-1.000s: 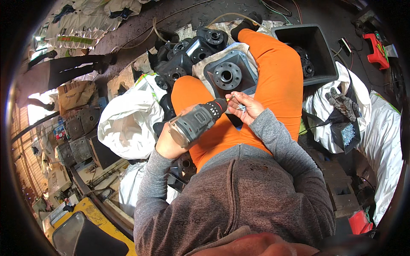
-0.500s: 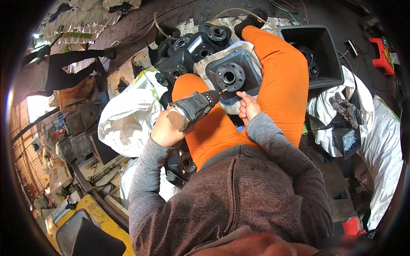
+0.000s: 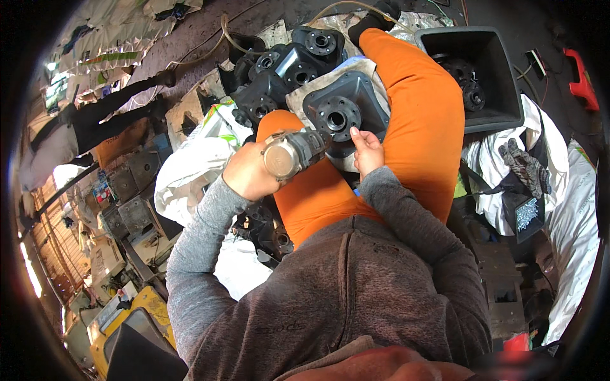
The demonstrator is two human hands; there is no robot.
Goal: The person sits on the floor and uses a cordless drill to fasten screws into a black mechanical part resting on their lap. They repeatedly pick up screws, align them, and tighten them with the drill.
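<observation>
A cordless drill [image 3: 293,154] is held in my left hand [image 3: 250,173], its rear end toward me and its front pointing at the flange. The drill's body hides most of its tip. Between my orange-clad legs rests a black square-based housing [image 3: 372,106] with a round bolt-holed flange [image 3: 353,113] and an open centre. My right hand [image 3: 368,154] is at the flange's near right rim, fingers curled and thumb close to a hole. Anything pinched there is too small to make out.
More black housings [image 3: 279,79] are piled beyond my left knee. A black bin [image 3: 502,105] with similar parts stands at the right, near a tray of screws [image 3: 525,214] and a patterned glove [image 3: 524,166]. White sacks [image 3: 190,168] lie left. Another person [image 3: 70,136] is at far left.
My left hand has tipped the drill so its rear faces me more and its front is closer to the flange. The right fingers have moved up to the flange rim.
</observation>
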